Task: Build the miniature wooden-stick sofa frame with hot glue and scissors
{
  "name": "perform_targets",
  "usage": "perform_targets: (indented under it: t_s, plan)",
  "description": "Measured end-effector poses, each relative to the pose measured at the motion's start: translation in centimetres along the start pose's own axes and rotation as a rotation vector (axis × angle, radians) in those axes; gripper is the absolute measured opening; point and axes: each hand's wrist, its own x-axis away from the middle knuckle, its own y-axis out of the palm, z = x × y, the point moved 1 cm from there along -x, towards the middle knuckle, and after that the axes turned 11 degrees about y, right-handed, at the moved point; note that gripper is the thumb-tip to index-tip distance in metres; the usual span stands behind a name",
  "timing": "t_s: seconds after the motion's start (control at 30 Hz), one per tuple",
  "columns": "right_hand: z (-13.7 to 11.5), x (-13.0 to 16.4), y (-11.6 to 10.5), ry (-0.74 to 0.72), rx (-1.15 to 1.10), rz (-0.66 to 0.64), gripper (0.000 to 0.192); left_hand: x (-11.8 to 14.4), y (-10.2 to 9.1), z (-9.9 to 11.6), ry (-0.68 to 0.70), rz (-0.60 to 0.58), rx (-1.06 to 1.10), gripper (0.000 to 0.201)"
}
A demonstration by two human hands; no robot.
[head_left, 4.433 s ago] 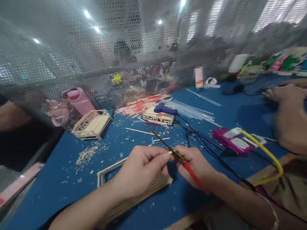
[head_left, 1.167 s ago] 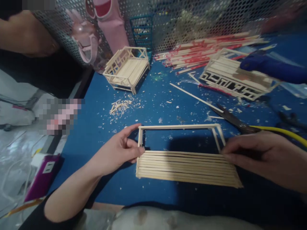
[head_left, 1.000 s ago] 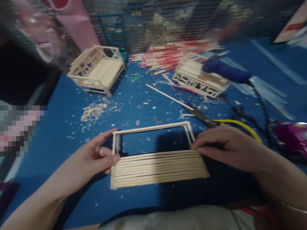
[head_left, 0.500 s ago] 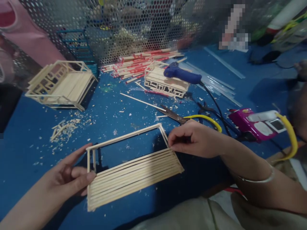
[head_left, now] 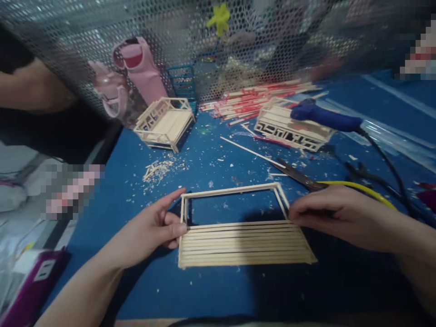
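A small rectangular frame of pale wooden sticks (head_left: 238, 245) lies on the blue table in front of me. Parallel sticks cover its near part, while the far part is an opening through which blue shows. My left hand (head_left: 160, 229) pinches the frame's left side, thumb on top and index finger stretched along the far corner. At the right side, my right hand (head_left: 316, 211) has thumb and fingertips pressed together at the end of the topmost slat. Just beyond that hand lie scissors (head_left: 299, 175) with yellow handles, partly covered by it.
Two small wooden-stick models, a bench-like one (head_left: 166, 122) and another (head_left: 289, 129) under a blue glue gun (head_left: 327, 116), stand farther back. Behind them are bundled sticks (head_left: 259, 100) and a perforated metal screen (head_left: 231, 54). Stick scraps (head_left: 158, 170) litter the table. A person's arm (head_left: 34, 86) shows at left.
The camera view has swung left, so everything sits farther right in the picture. Both hands stay at the same sides of the frame, which appears more level.
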Motion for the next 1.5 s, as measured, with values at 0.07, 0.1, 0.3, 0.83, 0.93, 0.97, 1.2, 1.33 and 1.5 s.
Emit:
perform_targets:
  t_s: [0.07,0.1,0.3,0.83,0.93,0.97,1.2,1.33,1.5]
  plan:
    - [0.0,0.0,-0.2,0.001,-0.003,-0.042,0.025,0.2,-0.1,0.0,-0.026,0.048,0.006,0.094]
    - [0.0,0.0,-0.4,0.009,-0.017,-0.067,0.024,0.2,-0.1,-0.1,-0.041,0.072,0.002,0.093]
    - [0.3,-0.1,-0.8,0.115,-0.291,-0.102,0.012,-0.3,0.2,-0.2,-0.051,0.129,0.01,0.091]
    - [0.3,-0.2,-0.7,-0.003,-0.039,-0.053,0.021,-0.3,0.2,-0.5,-0.017,0.089,0.036,0.089]
    - [0.3,-0.2,-0.3,-0.023,0.009,-0.028,0.024,0.1,0.5,-0.3,0.024,0.09,0.068,0.089]
    - [0.3,-0.3,-0.2,-0.044,0.009,-0.007,0.023,0.2,0.6,-0.2,0.023,0.076,0.082,0.089]
    - [1.9,0.0,0.8,-0.13,-0.031,0.027,0.013,0.2,0.6,-0.3,-0.01,0.003,0.108,0.078]
    - [2.9,0.2,1.1,-0.121,-0.026,0.033,0.012,0.1,0.6,-0.5,-0.017,-0.001,0.107,0.073]
    - [1.7,-0.1,0.7,-0.11,-0.049,0.004,0.017,0.0,0.6,-0.6,-0.031,0.036,0.116,0.073]
